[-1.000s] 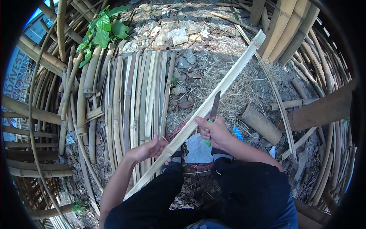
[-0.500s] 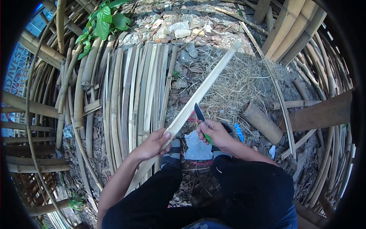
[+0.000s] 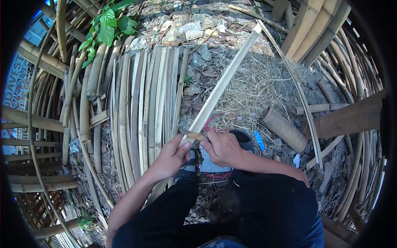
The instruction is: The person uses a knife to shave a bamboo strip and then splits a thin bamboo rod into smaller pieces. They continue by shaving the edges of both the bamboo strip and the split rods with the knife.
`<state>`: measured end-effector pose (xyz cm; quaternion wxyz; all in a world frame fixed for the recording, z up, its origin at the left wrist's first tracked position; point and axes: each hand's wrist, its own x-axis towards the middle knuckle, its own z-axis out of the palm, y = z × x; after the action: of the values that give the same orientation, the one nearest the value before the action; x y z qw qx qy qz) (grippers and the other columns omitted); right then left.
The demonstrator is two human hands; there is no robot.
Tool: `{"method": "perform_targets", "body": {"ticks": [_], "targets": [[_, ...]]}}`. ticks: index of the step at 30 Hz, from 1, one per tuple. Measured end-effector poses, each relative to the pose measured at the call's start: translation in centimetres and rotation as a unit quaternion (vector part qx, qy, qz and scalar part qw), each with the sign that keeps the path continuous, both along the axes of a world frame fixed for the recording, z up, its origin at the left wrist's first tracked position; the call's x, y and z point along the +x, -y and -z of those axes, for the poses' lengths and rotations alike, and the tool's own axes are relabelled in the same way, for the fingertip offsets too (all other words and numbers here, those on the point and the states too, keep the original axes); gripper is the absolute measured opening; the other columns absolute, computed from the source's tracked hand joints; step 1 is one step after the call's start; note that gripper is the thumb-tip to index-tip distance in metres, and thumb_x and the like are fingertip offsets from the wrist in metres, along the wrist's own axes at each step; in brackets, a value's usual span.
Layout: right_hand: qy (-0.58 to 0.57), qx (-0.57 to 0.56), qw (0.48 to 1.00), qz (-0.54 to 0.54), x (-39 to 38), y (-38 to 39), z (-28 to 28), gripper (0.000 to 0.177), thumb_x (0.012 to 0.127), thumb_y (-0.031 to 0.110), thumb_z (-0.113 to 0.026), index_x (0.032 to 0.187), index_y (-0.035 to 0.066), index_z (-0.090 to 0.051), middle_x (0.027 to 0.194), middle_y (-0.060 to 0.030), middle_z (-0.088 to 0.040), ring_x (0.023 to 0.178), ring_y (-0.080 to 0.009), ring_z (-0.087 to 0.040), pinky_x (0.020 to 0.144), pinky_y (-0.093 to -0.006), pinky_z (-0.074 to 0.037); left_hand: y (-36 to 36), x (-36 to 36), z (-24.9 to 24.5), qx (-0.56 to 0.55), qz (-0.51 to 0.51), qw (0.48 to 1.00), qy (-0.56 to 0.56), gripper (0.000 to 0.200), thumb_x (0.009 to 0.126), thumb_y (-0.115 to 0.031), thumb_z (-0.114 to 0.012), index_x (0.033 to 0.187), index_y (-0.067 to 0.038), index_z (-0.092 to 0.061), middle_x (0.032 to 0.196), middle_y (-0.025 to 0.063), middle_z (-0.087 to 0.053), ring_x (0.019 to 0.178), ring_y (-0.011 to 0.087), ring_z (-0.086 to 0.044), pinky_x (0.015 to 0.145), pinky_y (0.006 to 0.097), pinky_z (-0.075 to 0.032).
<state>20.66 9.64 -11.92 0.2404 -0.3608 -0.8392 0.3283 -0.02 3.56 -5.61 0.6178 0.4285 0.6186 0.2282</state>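
Note:
A long pale bamboo strip [image 3: 225, 84] slants from between my legs up toward the dry grass. My left hand [image 3: 168, 160] is closed around its lower part, thumb on top. In my right hand [image 3: 226, 149], fingers wrapped, is a knife [image 3: 194, 135]; its blade lies across the strip just beyond my left thumb. The handle is hidden inside the right fist. Left of the strip, a row of split bamboo slats [image 3: 144, 99] lies side by side on the ground.
Dry shavings [image 3: 260, 91] cover the ground ahead. A cut bamboo piece [image 3: 284, 130] lies at the right, near a long thin strip [image 3: 297, 89]. Bamboo poles [image 3: 86, 107] stand along the left, beside a leafy plant [image 3: 107, 25]. A thick bamboo pole [image 3: 349, 118] juts in from the right.
My right hand has turned over and brought the knife blade from pointing upward beside the strip to lying across it, near my left thumb. The strip's far end has shifted slightly upward.

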Motion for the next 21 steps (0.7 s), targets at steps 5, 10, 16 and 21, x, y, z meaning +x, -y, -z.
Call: {"method": "perform_targets", "body": {"ticks": [5, 10, 16, 21], "targets": [[-0.012, 0.143, 0.99, 0.015, -0.5, 0.0, 0.1, 0.033, 0.097, 0.028, -0.061, 0.084, -0.001, -0.052, 0.061, -0.0168, -0.059, 0.054, -0.0341, -0.064, 0.046, -0.0443, -0.049, 0.5, 1.0, -0.4, 0.089, 0.01, 0.993, -0.076, 0.024, 0.107, -0.019, -0.047, 0.118, 0.001, -0.056, 0.068, 0.0062, -0.057, 0.06, 0.0146, -0.054, 0.059, 0.0338, -0.046], [-0.001, 0.185, 0.98, 0.067, -0.3, -0.8, 0.4, 0.036, 0.098, 0.032, -0.06, 0.08, 0.001, -0.055, 0.056, -0.0145, -0.059, 0.048, -0.0315, -0.063, 0.043, -0.0439, -0.049, 0.6, 1.8, -2.5, 0.09, 0.017, 0.987, -0.133, 0.024, 0.107, -0.02, -0.048, 0.095, 0.001, -0.053, 0.066, 0.0026, -0.054, 0.059, 0.0102, -0.049, 0.055, 0.0293, -0.043], [0.005, 0.112, 0.99, 0.084, 0.3, -1.3, 0.2, 0.039, 0.099, 0.034, -0.058, 0.078, 0.002, -0.057, 0.053, -0.0147, -0.059, 0.044, -0.0345, -0.061, 0.043, -0.0456, -0.049, 1.0, 2.1, -3.1, 0.073, 0.003, 0.984, -0.162, 0.025, 0.107, -0.018, -0.048, 0.092, 0.001, -0.052, 0.065, 0.0039, -0.054, 0.058, 0.0114, -0.049, 0.055, 0.0311, -0.043], [-0.006, 0.082, 0.996, -0.023, -0.2, 0.2, -0.4, 0.035, 0.1, 0.028, -0.056, 0.078, 0.001, -0.055, 0.056, -0.0165, -0.057, 0.05, -0.0377, -0.062, 0.045, -0.0474, -0.047, 1.1, 1.9, -2.3, 0.096, -0.007, 0.979, -0.179, 0.024, 0.107, -0.018, -0.049, 0.092, 0.002, -0.052, 0.064, 0.0047, -0.054, 0.058, 0.0121, -0.049, 0.055, 0.032, -0.043]]}}
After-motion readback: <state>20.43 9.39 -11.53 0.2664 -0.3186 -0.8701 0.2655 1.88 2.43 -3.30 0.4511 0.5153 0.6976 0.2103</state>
